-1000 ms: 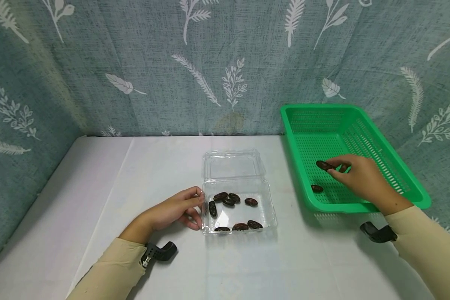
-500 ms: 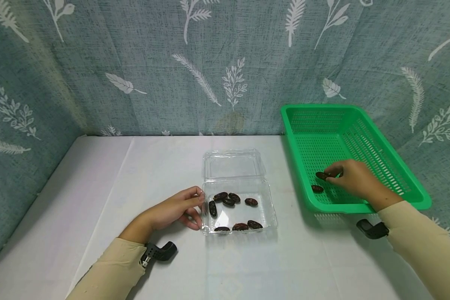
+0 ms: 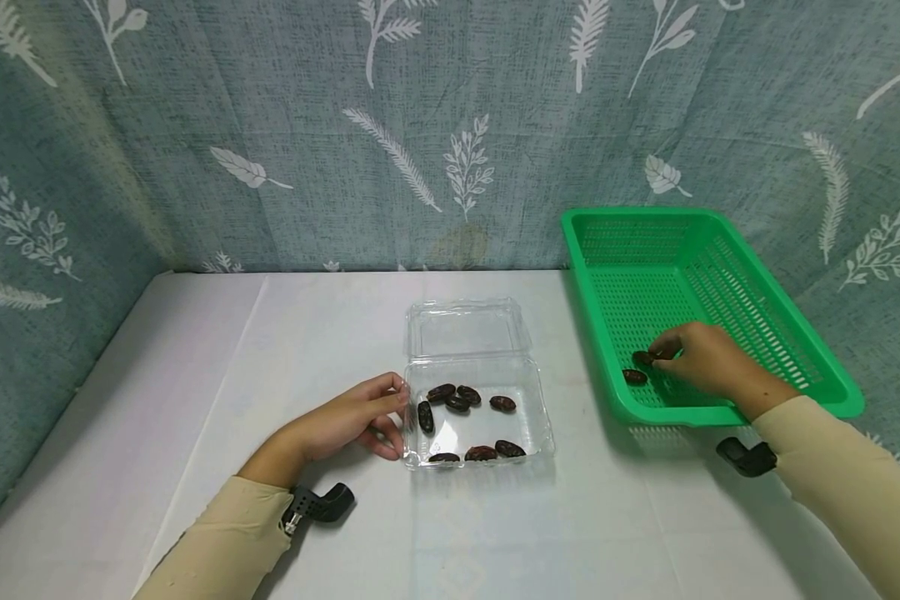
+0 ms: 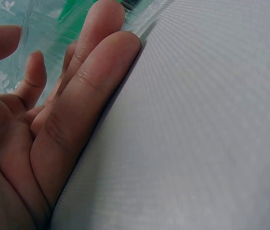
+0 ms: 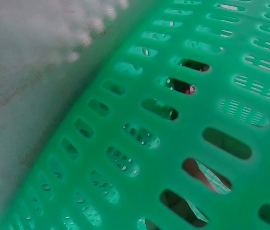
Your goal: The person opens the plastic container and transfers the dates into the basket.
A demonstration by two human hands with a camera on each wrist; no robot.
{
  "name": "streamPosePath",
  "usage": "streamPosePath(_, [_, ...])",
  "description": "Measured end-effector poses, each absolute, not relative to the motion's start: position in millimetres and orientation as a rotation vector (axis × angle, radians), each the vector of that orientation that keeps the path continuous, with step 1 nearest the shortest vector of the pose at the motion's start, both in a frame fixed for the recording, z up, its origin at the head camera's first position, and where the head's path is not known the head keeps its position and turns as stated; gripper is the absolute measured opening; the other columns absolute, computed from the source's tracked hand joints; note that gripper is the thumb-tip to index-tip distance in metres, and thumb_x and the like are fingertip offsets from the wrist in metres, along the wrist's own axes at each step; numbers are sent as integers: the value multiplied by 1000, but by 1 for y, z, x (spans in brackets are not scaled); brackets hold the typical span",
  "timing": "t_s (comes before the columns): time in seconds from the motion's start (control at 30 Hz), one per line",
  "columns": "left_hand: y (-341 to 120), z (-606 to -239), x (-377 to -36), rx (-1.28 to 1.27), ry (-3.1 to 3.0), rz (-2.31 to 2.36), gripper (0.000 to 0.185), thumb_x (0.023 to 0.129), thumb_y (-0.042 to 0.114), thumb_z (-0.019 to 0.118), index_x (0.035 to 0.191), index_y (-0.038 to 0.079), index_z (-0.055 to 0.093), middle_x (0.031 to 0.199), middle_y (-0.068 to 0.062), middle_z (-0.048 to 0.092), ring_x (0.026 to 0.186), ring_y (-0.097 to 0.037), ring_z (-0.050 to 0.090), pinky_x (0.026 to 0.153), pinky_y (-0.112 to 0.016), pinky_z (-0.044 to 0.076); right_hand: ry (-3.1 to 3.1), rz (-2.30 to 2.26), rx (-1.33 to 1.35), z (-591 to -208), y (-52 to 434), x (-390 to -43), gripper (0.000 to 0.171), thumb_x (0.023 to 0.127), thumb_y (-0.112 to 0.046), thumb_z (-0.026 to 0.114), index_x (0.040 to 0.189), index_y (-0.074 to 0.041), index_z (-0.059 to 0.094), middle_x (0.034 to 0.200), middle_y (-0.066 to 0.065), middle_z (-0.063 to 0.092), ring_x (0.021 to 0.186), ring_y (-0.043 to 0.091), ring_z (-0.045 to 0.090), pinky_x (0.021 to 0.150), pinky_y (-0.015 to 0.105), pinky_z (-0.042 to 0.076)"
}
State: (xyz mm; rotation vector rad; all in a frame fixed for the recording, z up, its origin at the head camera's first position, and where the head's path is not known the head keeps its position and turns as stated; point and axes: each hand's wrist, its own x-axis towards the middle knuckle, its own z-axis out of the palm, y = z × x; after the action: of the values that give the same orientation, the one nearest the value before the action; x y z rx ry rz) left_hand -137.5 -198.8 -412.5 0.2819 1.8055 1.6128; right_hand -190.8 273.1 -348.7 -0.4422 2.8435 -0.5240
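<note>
Right hand [image 3: 708, 360] pinches a dark, wrinkled oval date [image 3: 642, 358] inside the green slotted plastic basket [image 3: 780, 333]; left hand [image 3: 345, 421], fingers relaxed, touches the clear plastic clamshell box [image 3: 543, 429].

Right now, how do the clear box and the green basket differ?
The clear box is transparent, shallow and hinged, its lid lying open behind it; the green basket is opaque, perforated, larger and lidless. The clear box holds about eight dates, the green basket two. The left hand steadies the box from outside; the right hand reaches inside the basket. Both sit on the white table.
</note>
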Motion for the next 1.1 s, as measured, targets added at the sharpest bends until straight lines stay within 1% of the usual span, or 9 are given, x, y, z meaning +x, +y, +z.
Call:
streamPosePath(0.3, [-200,-413,-138,280,1805,1613,32,108,29,44,119,0,40,109,-11,58,76,-20,70,72,-38,65,2832,-513,-422,-349,272,-192,33,90,-11,72,119,5,67,98,24,71,88,39,67,65,46,58])
streamPosePath(0.57, [-200,-415,-138,292,1785,1620,32,107,31,45,119,2,41,109,-10,59,77,-20,70,72,-39,65,2886,-568,-428,-346,271,-188,33,93,-12,67,121,5,66,104,26,70,89,39,68,64,44,57])
streamPosePath(0.67, [-200,-415,-139,289,1784,1617,32,107,32,44,119,1,41,109,-10,59,77,-20,70,72,-39,65,2957,-604,-453,-343,268,-184,28,94,-11,66,118,4,68,107,26,71,90,37,68,63,42,57])
streamPosePath(0.83, [-201,-414,-139,289,1793,1617,31,108,30,44,119,1,40,110,-11,59,76,-20,70,73,-40,65,3109,-686,-543,-334,262,-176,20,93,-9,67,111,0,72,109,23,71,89,34,66,59,36,53])
streamPosePath(0.97, [-200,-413,-139,289,1800,1614,32,108,30,44,119,1,40,111,-11,58,77,-20,70,73,-41,65,3206,-737,-631,-326,252,-167,17,93,-9,69,108,-4,74,107,17,73,87,29,66,61,31,53])
streamPosePath(1.1, [-200,-413,-139,285,1801,1606,33,108,31,44,120,0,40,111,-12,58,76,-21,70,74,-42,65,3263,-802,-733,-320,238,-158,16,90,-6,72,106,-8,75,103,11,73,82,21,64,62,22,52])
